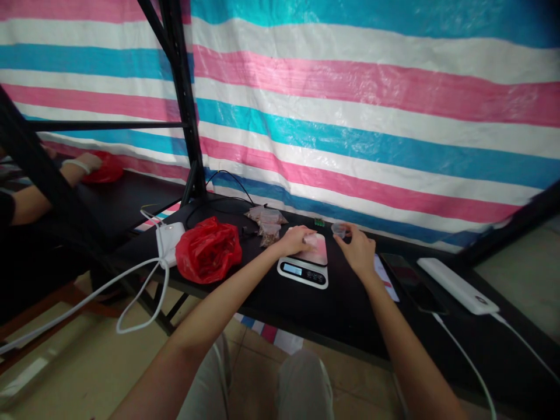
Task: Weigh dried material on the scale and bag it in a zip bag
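A white kitchen scale (324,279) with a lit display lies on the black table. Over its weighing plate, my left hand (296,239) is closed on a small clear plastic bag (311,240); whether the bag rests on the plate I cannot tell. To the right of the scale, my right hand (357,249) grips a small clear plastic cup (338,230), held tilted above the table. Several small clear bags (270,226) with brownish contents lie left of the scale. A crumpled red plastic bag (207,251) sits open farther left.
A white power strip (170,244) with cables is at the left edge. On the right lie a dark phone (413,283) and a white power bank (457,286), both cabled. A small green item (319,222) stands behind the scale. Another person's hand (87,162) touches red plastic, far left.
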The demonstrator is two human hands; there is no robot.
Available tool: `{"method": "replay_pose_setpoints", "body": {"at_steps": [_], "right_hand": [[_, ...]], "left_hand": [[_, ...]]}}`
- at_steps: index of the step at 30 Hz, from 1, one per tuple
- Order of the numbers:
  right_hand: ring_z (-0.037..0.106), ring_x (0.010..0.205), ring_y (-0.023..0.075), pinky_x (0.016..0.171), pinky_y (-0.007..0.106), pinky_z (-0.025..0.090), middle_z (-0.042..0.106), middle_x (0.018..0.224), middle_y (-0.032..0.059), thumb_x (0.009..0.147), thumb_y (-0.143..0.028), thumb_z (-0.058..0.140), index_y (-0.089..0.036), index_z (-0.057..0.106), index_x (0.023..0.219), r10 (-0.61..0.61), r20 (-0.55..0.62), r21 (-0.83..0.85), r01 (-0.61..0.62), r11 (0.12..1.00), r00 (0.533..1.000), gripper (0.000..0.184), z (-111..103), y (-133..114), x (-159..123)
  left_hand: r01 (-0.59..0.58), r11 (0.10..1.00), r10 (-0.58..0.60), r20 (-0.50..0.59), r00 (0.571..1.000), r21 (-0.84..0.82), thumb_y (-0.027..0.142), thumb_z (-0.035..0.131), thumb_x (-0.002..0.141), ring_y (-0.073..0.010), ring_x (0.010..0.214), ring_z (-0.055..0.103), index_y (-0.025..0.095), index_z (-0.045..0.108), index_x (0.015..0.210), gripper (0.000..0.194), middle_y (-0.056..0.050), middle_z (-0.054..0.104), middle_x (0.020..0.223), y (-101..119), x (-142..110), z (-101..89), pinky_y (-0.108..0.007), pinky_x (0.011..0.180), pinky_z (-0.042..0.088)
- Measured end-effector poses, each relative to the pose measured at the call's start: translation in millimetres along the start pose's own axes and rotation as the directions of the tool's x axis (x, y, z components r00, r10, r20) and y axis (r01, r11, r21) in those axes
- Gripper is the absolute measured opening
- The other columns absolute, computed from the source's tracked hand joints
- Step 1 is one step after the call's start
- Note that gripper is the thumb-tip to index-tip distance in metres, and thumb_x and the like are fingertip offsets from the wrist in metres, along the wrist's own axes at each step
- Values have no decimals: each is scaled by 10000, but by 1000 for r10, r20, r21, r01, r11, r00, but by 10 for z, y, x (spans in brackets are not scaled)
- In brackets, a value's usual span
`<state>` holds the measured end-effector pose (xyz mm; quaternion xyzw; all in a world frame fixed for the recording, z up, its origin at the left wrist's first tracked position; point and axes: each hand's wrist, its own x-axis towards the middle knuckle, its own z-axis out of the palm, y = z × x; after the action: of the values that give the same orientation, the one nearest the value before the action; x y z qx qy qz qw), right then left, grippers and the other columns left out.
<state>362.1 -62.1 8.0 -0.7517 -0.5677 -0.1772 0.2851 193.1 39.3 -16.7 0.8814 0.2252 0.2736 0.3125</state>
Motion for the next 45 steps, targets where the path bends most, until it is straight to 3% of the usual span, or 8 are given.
{"method": "replay_pose_setpoints", "body": {"at_steps": [4,9,14,19,22,27,35,45], "right_hand": [[584,871,228,732,341,323,656,978,42,790,-369,511,-229,545,1068,113,13,170,-114,979,993,314,213,166,-198],[576,887,232,790,366,354,642,1001,68,787,-409,515,-216,536,1112,104,-122,312,-62,948,987,378,72,-13,-283],[570,946,229,837,370,363,622,1077,71,790,-396,535,-220,503,1145,-86,-74,488,112,866,994,398,-21,-613,-506],[537,1029,220,896,376,321,611,1115,52,777,-284,572,-226,496,1118,-349,30,665,242,707,937,354,46,-1483,-702],[527,1041,198,911,368,318,596,1135,39,775,-199,543,-236,482,1125,-428,88,765,215,607,899,356,162,-1958,-732],[535,1039,186,909,372,291,602,1125,43,782,-180,543,-233,466,1133,-528,186,771,211,602,829,364,333,-2364,-830],[597,868,226,770,358,286,655,976,67,803,-343,544,-210,504,1097,-514,370,511,293,808,774,325,288,-2215,-953],[577,857,237,756,358,287,662,914,72,791,-346,542,-199,534,1045,-518,352,436,353,828,780,294,284,-2151,-902]], "left_hand": [[-64,985,64,7,998,162,377,667,697,-268,1192,414,172,427,1290,672,-138,459,1295,98,-99,-94,-425,1007,302],[-177,954,185,-8,983,240,383,479,845,-209,1231,380,245,515,1197,380,-71,439,1321,351,-489,-738,-395,1043,260],[26,869,19,-85,996,495,434,458,840,-244,1256,350,258,509,1196,401,-56,422,1349,243,-1088,-1529,-497,1080,122],[285,822,-274,-96,957,492,503,591,708,-293,1308,282,186,12,1412,964,-168,335,1402,-310,-1503,-1937,-554,1059,60],[351,804,-412,25,911,481,487,589,701,-292,1280,339,155,-65,1405,1016,-199,379,1366,-534,-1625,-1966,-536,1045,138],[275,810,-365,78,928,517,332,548,747,-217,1086,524,186,69,1408,829,-101,562,1171,-568,-1665,-1861,-377,953,329],[145,615,-371,121,921,775,403,562,744,-264,988,484,234,572,1084,380,-80,553,1003,-533,-1632,-1709,-404,872,328],[51,672,-255,167,952,739,332,595,740,-204,1044,484,186,522,981,292,-55,525,1110,-527,-1618,-1684,-386,971,289]]}}
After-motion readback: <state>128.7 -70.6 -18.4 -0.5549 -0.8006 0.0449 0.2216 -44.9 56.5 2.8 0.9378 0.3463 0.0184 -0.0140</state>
